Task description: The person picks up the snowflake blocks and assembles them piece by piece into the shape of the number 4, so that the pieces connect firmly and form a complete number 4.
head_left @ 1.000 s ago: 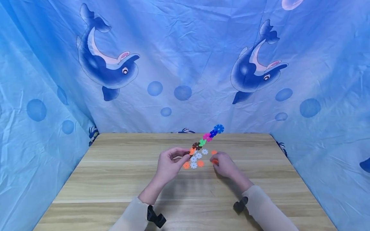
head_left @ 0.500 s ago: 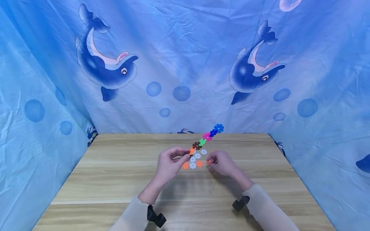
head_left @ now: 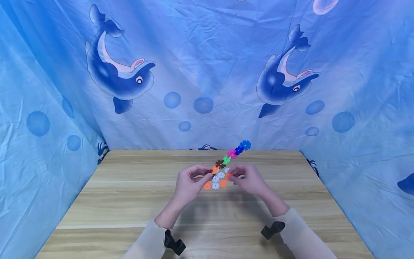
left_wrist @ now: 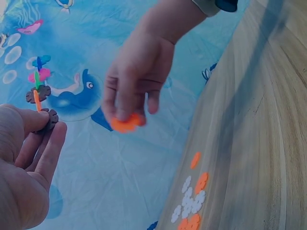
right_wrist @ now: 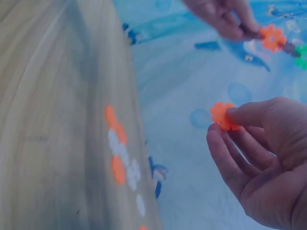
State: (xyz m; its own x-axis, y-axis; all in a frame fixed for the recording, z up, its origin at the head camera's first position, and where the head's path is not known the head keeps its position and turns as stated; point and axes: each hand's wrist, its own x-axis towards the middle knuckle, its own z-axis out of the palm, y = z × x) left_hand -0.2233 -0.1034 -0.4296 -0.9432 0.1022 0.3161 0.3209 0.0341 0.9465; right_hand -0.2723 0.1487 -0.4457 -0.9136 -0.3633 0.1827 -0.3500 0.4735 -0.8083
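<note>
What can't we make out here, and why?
Brown end disc of the chain: head view, mostly hidden by the left hand.
Chain's far end: right wrist view, cut off by the right edge.
Held orange disc: left wrist view, blurred, partly covered by the right hand.
Loose white discs: right wrist view, blurred together, no sure count.
Lowest orange disc: right wrist view, cut off by the bottom edge.

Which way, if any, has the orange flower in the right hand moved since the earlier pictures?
Yes: in the head view, the orange flower has moved left and slightly up the picture, judged against the table.
</note>
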